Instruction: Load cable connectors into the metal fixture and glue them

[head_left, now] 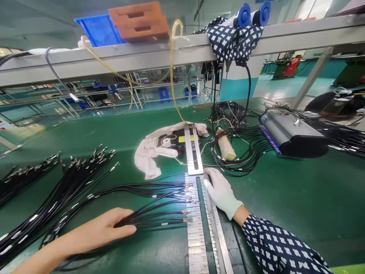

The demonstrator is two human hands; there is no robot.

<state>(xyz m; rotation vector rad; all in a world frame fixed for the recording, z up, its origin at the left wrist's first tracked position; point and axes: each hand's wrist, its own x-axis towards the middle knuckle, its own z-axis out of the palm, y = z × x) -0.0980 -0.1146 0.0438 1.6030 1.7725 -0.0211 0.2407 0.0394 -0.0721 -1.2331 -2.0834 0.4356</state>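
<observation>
My bare left hand (110, 227) is closed around a bundle of black cables (159, 219). Their connector ends lie along the slotted metal fixture (196, 236), several of them seated side by side on its left strip under a bright light. On the right side of that fixture, my right hand (221, 190), in a white glove, has its thumb and fingers curled on the long metal rail (218, 232) near its upper end. The undersides of those fingers are hidden. A slotted metal plate (194, 150) reaches from the fixture's far end towards a black box (178, 140).
More black cable bundles (65, 182) lie on the green table (285, 198) at left. Behind the fixture are a white cloth (148, 156) and a pale bottle (226, 146). A grey machine (293, 131) with cables stands at right. An overhead beam (188, 49) crosses above.
</observation>
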